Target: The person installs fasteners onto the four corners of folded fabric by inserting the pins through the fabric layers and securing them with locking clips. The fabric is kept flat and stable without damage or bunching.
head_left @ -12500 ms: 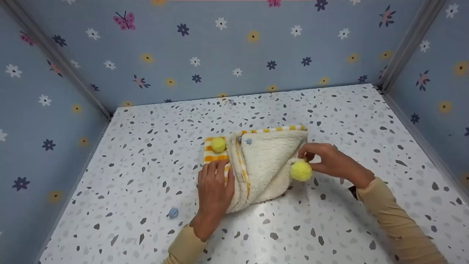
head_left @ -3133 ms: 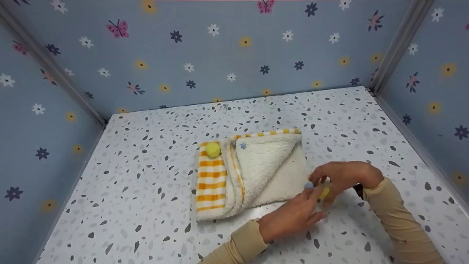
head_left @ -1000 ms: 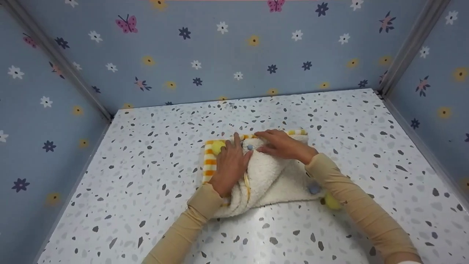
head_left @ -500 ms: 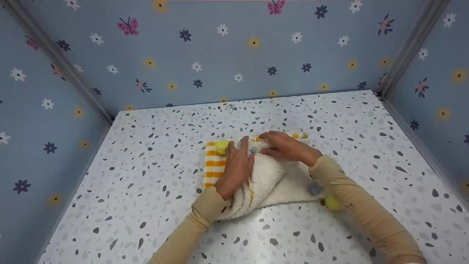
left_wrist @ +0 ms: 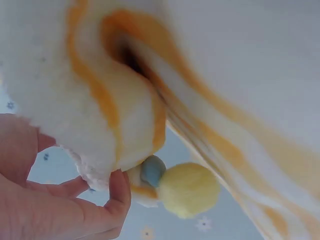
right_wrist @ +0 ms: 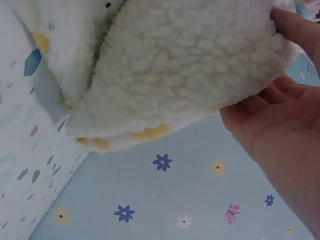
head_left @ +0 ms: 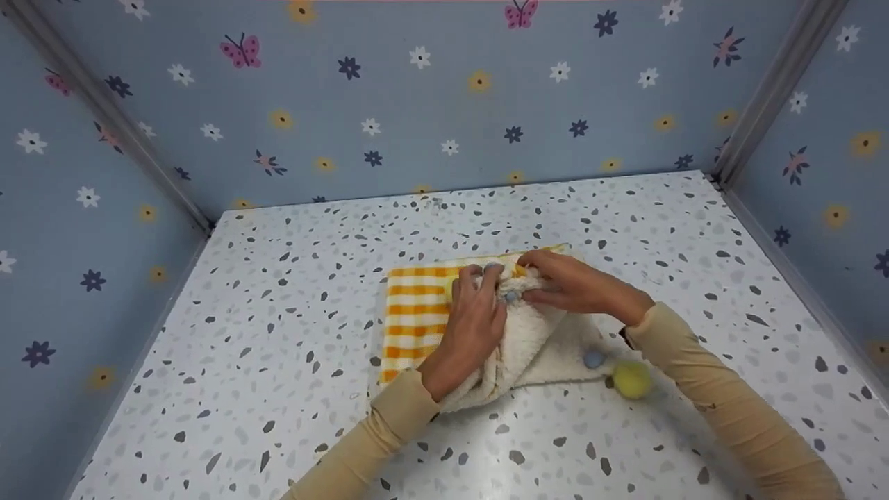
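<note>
A fleece-lined cloth (head_left: 417, 319), yellow-and-white checked outside and fluffy white inside, lies folded on the table. My left hand (head_left: 474, 326) pinches the rolled fleece layers at the far edge; in the left wrist view its fingertips are at the cloth beside a blue bead (left_wrist: 152, 171) and a yellow pompom (left_wrist: 189, 190). My right hand (head_left: 576, 283) grips the same far edge further right, thumb on the fleece (right_wrist: 190, 60) and fingers underneath in the right wrist view. Between the hands sits a small blue bead (head_left: 511, 296). My left fingers partly cover the far pompom in the head view.
A second yellow pompom (head_left: 632, 380) and blue bead (head_left: 593, 358) lie at the cloth's near right corner, close to my right sleeve (head_left: 722, 389). The speckled white table (head_left: 264, 333) is bounded by blue flowered panels (head_left: 389, 90) behind and at both sides.
Both hands came from the near right corner to the far edge. Over the last half second they drew the fleece fold rightward, uncovering more checked cloth on the left.
</note>
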Available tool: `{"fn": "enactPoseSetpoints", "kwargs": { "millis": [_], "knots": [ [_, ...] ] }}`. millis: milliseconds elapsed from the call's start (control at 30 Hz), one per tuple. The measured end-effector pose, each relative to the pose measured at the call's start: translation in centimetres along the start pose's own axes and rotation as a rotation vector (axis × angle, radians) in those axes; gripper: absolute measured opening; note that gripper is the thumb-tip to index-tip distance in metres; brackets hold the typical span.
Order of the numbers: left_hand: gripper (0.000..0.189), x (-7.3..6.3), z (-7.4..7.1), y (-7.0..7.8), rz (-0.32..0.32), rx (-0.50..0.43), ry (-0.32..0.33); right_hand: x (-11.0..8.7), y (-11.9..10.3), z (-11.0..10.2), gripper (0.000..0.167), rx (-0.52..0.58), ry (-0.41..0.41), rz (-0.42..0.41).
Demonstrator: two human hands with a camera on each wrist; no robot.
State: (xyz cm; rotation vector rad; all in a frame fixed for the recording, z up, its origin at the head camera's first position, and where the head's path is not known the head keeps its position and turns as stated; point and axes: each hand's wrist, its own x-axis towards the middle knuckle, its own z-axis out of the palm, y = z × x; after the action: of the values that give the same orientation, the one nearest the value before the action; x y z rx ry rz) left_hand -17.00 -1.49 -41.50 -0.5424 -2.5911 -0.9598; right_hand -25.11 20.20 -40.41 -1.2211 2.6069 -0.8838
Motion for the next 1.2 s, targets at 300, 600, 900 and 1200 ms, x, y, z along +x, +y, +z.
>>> {"fn": "enactPoseSetpoints", "kwargs": {
  "millis": [300,600,900,1200],
  "knots": [
    [0.040,-2.2,1.4,3.4,0.153,0.077,0.057,-4.1,-0.3,-0.5,0.052,0.000,-0.026,0.021],
    [0.044,-4.6,3.5,5.8,0.348,0.065,0.027,-8.7,0.4,-0.4,0.059,-0.046,-0.031,-0.063],
    [0.032,-6.1,5.0,7.2,0.483,0.232,0.036,-10.6,0.4,0.3,0.053,-0.026,-0.027,-0.080],
    [0.010,-7.3,5.4,7.6,0.588,0.390,0.034,-12.3,-0.2,0.6,0.064,0.008,-0.077,-0.121]
  ]
}}
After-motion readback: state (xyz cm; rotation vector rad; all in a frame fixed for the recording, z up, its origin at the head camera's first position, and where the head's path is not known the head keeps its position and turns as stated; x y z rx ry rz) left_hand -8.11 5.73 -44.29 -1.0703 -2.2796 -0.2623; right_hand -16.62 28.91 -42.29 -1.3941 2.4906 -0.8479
